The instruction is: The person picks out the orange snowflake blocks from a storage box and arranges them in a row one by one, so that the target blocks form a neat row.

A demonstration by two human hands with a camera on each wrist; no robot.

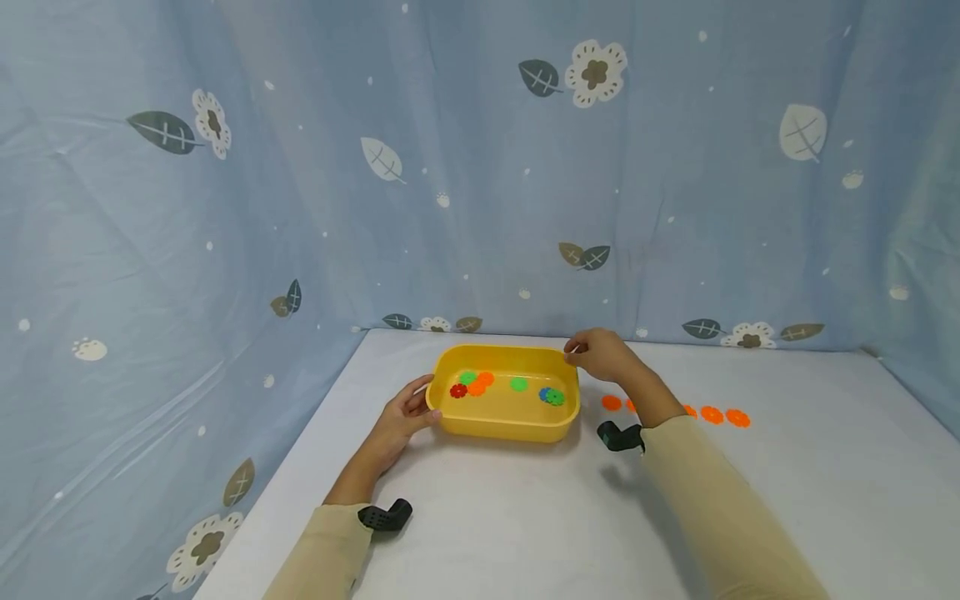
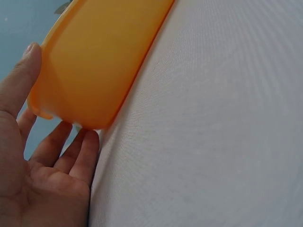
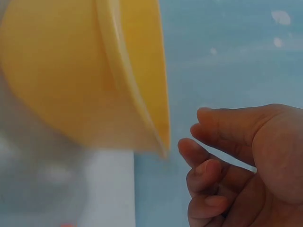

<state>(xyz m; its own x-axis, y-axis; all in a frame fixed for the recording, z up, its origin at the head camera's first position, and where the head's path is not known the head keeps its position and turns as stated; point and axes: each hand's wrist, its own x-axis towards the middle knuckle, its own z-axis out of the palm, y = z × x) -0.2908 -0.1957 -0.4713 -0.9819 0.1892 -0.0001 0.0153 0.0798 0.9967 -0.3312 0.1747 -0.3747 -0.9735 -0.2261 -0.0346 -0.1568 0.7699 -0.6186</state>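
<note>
A yellow plastic tub [image 1: 498,429] stands on the white table. On its floor lie several small flower-shaped discs: a red disc [image 1: 458,391], orange discs [image 1: 477,389], green discs [image 1: 519,384] and a partly covered blue disc [image 1: 544,393]. My left hand [image 1: 393,425] holds the tub's left end, its thumb [image 2: 32,61] at the rim and the fingers against the outer wall. By the far right corner is my right hand [image 1: 606,357]. In the right wrist view its loosely bent fingers [image 3: 203,175] are apart from the tub, with nothing between them.
A row of orange discs [image 1: 712,415] lies on the table right of the tub, partly hidden by the right forearm. Behind the table hangs a blue patterned curtain [image 1: 480,167]. A black wrist device [image 1: 621,435] sits on each arm.
</note>
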